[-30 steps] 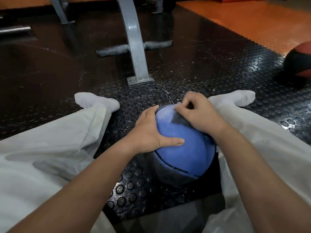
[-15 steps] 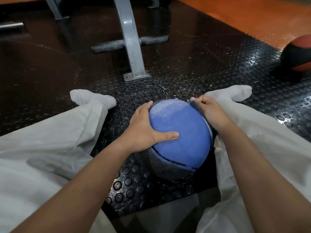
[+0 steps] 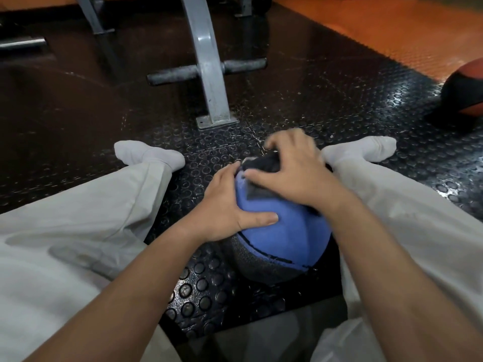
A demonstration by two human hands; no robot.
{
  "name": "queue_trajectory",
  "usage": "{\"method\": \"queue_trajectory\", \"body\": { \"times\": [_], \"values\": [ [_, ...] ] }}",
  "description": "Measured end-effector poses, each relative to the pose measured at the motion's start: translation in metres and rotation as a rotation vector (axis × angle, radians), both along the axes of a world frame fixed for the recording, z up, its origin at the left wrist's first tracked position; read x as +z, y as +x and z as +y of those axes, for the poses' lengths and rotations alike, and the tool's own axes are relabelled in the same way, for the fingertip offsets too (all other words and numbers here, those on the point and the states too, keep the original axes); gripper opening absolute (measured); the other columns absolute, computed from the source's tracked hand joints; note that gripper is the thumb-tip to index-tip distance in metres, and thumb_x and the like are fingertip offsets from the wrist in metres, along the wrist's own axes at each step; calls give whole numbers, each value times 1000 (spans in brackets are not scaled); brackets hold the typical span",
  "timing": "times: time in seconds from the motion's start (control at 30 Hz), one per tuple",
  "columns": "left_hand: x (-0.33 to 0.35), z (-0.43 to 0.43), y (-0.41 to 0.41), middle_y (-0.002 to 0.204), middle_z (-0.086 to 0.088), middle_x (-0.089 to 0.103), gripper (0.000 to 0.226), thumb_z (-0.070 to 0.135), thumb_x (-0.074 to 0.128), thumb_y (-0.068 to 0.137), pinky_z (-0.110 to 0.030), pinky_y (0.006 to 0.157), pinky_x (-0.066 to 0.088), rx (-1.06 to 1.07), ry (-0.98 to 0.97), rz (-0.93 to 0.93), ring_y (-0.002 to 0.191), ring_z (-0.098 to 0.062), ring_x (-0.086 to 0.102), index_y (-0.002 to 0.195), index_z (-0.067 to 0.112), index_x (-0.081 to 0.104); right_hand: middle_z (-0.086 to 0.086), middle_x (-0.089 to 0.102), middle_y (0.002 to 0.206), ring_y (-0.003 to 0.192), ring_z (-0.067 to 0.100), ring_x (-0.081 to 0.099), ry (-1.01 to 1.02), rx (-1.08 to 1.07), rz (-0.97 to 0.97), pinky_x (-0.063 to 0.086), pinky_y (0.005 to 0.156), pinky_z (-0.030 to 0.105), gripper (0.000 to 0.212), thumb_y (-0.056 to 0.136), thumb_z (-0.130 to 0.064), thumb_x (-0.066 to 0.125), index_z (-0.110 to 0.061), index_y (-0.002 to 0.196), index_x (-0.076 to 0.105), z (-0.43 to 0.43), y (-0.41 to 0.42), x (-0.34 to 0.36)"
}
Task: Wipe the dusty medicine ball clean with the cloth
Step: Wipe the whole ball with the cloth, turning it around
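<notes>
Moved: right hand (image 3: pixel 295 173) has swung from the ball's far right edge back across its top, dragging the cloth (image 3: pixel 264 163) with it; left hand (image 3: pixel 224 207) has kept its place.
Floor: black studded rubber mat (image 3: pixel 313 100), with orange flooring far right.
Legs: a person sits with pale trousers (image 3: pixel 104 218) spread and white socks (image 3: pixel 149 155) pointing away.
Bench frame: grey steel upright (image 3: pixel 206 61) bolted down on the far side, well apart from the work.
Medicine ball: blue over grey (image 3: pixel 287 236), resting on the mat between the legs, near the right knee.
Other ball: red and black (image 3: pixel 467 95), far right, untouched.
Left hand detail: spread flat against the ball's left side, thumb stretched over the near face, bracing rather than grasping.
Right hand detail: blurred, fingers curled over the dark cloth and bunching it against the far top of the ball.
Cloth: small, crumpled, mostly hidden under that hand.
Doing it well: I'd judge firm overlapping strokes are wanted, with the left hand turning the ball so the grey underside gets wiped too.
Containers: none that I can see.
</notes>
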State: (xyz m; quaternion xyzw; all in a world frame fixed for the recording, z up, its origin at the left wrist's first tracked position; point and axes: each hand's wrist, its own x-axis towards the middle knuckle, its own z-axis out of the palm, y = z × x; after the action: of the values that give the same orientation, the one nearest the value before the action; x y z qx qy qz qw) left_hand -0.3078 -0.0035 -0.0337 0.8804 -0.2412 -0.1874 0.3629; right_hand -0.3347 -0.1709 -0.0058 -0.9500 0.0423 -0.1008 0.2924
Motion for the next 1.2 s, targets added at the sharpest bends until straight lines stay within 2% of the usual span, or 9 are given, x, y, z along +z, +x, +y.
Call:
{"method": "queue_trajectory", "body": {
  "times": [0.13,0.2,0.37,0.5,0.6,0.77,0.93,1.1,1.2],
  "values": [
    [9,-9,-9,159,11,3,138,74,65,41,-38,121,14,-28,33,15,147,-14,8,155,26,4,11,28,151,132,38,37,212,-350,659,33,108,49,107,69,-89,36,-20,149,18,-48,-6,0],
    [12,-13,-8,159,12,1,136,74,66,44,-43,122,13,-48,58,7,147,-15,6,155,26,2,14,26,154,134,39,36,269,-381,712,34,108,45,103,79,-83,30,-14,153,8,-58,-4,-5],
    [10,-13,7,160,7,4,124,58,79,65,-37,121,15,-61,84,16,148,-17,8,155,22,3,21,39,146,133,36,39,53,-309,475,28,109,43,75,93,-65,24,-14,147,22,-30,-2,-2],
    [10,-4,15,160,8,4,136,69,77,50,-39,121,17,-63,62,48,148,-14,9,156,24,4,22,17,154,131,45,36,-272,-169,420,32,103,49,69,92,-67,12,-36,151,-6,16,-12,12],
    [7,4,15,160,12,6,142,75,75,42,-39,121,20,-63,14,43,147,-10,11,156,26,6,5,11,159,134,49,26,-415,-17,333,27,104,57,64,89,-70,4,-47,149,-1,37,-13,12],
    [4,2,1,160,11,4,141,73,79,45,-37,122,13,-77,34,-16,148,-12,7,155,25,5,11,23,155,140,34,21,-42,-176,382,19,113,47,82,79,-79,39,-50,148,5,-11,10,2],
    [5,-12,-5,159,14,-1,126,57,81,63,-40,122,10,-103,50,-48,147,-8,2,155,25,1,5,60,130,117,25,54,320,-305,382,39,104,39,72,76,-73,47,-20,124,61,-33,16,-13],
    [5,-12,7,157,5,20,130,69,81,47,-41,121,19,-75,-4,-55,146,-17,18,153,26,19,13,50,132,122,34,44,-172,-260,195,35,99,42,54,91,-53,42,-16,129,47,10,0,-2],
    [-5,-3,16,136,3,45,92,62,83,47,-50,109,39,-25,-141,26,132,-20,44,127,52,40,5,46,126,117,27,38,-408,-44,-67,28,93,41,41,91,-38,47,-20,128,43,44,-7,2]
  ]
}}
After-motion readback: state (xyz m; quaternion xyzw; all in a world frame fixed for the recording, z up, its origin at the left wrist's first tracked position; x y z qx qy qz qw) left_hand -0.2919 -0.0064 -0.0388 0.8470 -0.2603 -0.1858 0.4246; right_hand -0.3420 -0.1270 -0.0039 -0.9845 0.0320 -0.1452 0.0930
